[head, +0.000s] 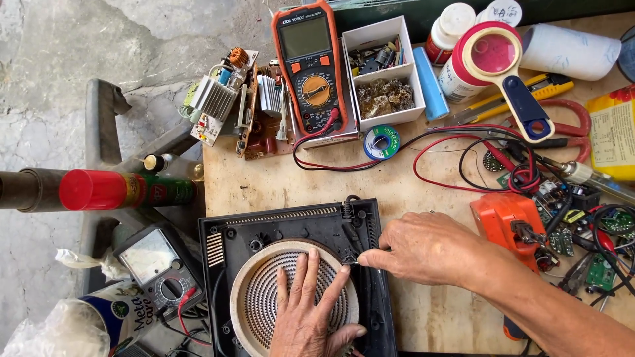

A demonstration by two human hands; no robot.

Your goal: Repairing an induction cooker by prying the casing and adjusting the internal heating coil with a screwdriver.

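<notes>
Two hands: left hand (307, 311) on coil disc (254, 297), right hand (423, 248) at casing edge (370, 228)

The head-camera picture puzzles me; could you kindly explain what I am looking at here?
It is one view from a camera on a person's head, looking down at a cluttered wooden workbench. The left hand lies flat on a round ribbed heating coil inside an opened black appliance casing. The right hand pinches something small at the coil's edge; what exactly is unclear. Around them lie an orange multimeter, a circuit board, a magnifying glass and an orange tool.
</notes>
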